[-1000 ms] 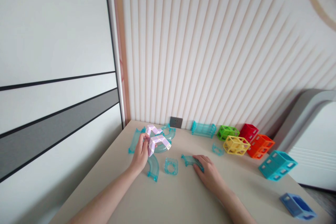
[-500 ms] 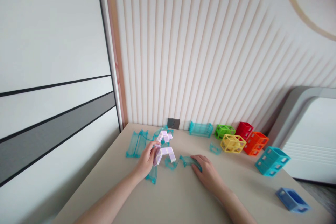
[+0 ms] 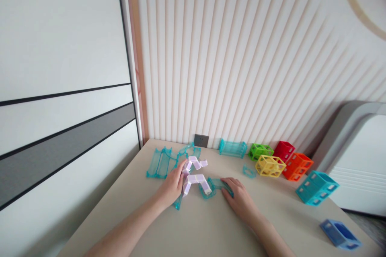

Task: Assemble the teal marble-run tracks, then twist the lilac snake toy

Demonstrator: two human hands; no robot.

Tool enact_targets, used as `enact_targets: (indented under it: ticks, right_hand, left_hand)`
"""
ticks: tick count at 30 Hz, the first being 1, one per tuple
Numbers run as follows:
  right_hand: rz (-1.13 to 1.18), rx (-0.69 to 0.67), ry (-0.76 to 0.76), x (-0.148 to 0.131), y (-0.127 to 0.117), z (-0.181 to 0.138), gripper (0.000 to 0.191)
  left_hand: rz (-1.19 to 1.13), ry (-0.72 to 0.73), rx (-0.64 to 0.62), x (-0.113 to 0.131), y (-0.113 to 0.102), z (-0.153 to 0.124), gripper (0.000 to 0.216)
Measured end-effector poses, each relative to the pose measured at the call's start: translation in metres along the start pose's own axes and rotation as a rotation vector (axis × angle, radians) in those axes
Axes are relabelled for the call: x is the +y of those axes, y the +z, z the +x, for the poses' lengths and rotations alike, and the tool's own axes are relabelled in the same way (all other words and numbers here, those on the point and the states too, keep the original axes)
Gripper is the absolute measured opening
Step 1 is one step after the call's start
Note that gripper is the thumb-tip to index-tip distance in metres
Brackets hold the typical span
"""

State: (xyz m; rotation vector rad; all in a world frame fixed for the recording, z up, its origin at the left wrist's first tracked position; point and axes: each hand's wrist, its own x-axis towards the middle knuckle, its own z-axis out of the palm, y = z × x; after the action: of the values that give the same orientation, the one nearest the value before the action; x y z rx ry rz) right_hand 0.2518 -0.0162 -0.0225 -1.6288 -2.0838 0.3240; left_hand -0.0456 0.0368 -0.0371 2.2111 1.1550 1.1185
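Note:
My left hand (image 3: 173, 186) is closed on a pale purple zigzag track piece (image 3: 196, 177) and holds it low over the table, above a small clear teal square piece (image 3: 207, 190). My right hand (image 3: 238, 197) lies on the table with its fingers resting on a clear teal curved track piece (image 3: 219, 184). A second teal curve (image 3: 178, 201) pokes out under my left hand. More clear teal track pieces (image 3: 161, 162) lie behind my left hand, near the wall.
The beige table (image 3: 205, 229) meets a ribbed wall with a grey socket (image 3: 201, 140). At the back right stand green (image 3: 260, 151), yellow (image 3: 270, 166), red (image 3: 284, 150), orange (image 3: 298, 166), teal (image 3: 317, 188) and blue (image 3: 340, 234) grid blocks, plus a teal straight piece (image 3: 232, 147).
My left hand has lowered the purple zigzag piece and carried it right, towards my right hand and over the small teal square piece. My right hand has stayed on the teal curve.

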Motion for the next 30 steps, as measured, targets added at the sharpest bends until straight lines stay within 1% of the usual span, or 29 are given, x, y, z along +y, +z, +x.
enact_targets:
  ticks: [2, 4, 6, 8, 11, 14, 17, 20, 25, 30]
  right_hand:
    - [-0.008, -0.006, 0.007, 0.001, 0.001, 0.000, 0.033]
    - [-0.017, -0.010, 0.013, 0.002, 0.002, 0.000, 0.033]
    - [-0.021, -0.012, 0.012, 0.003, 0.002, 0.001, 0.034]
    - [-0.019, -0.012, 0.007, 0.003, 0.002, 0.001, 0.034]
    - [-0.014, -0.007, 0.008, 0.003, 0.002, 0.000, 0.034]
    - [-0.013, -0.002, 0.011, 0.003, 0.003, 0.000, 0.034]
    - [-0.014, 0.005, 0.004, 0.003, 0.003, 0.000, 0.034]
    - [-0.006, 0.010, -0.002, 0.003, 0.003, -0.001, 0.034]
    - [-0.008, 0.009, -0.001, 0.002, 0.002, -0.001, 0.034]
    - [-0.011, 0.019, -0.009, 0.003, 0.002, -0.002, 0.033]
  left_hand:
    - [0.061, 0.026, 0.004, 0.001, -0.004, 0.001, 0.049]
    - [0.139, 0.056, 0.018, 0.002, -0.014, 0.004, 0.049]
    - [0.258, 0.077, 0.065, 0.000, -0.027, 0.009, 0.044]
    - [0.405, 0.068, 0.126, -0.006, -0.041, 0.015, 0.035]
    - [0.631, -0.063, 0.161, -0.023, -0.055, 0.018, 0.027]
    - [0.762, -0.226, 0.123, -0.040, -0.059, 0.015, 0.037]
    - [0.723, -0.352, 0.076, -0.052, -0.057, 0.013, 0.044]
    - [0.649, -0.409, 0.076, -0.057, -0.057, 0.013, 0.041]
    - [0.601, -0.409, 0.080, -0.063, -0.060, 0.015, 0.031]
    - [0.577, -0.390, 0.126, -0.070, -0.061, 0.015, 0.025]
